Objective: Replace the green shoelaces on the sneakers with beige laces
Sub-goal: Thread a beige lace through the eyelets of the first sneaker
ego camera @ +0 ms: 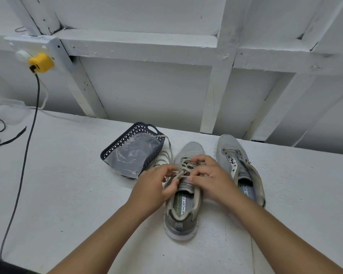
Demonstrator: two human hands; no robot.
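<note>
While apparently knotting, hands (183,177) pinch lace (183,168).

1. One view only: head-worn wide-angle camera, looking forward and down over a white tabletop (67,184).
2. Landmark: the laced grey sneaker (183,206), low and just right of centre, heel toward the camera, toe away.
3. Close range: both forearms enter from the bottom edge and converge on the sneaker.
4. Beyond the sneaker the view faces a white timber-framed wall (147,86), filling the upper half.
5. Wide lens bends the wall beams; left of the sneaker, the frame reaches a yellow plug (41,62).
6. No second view to share ground.
</note>
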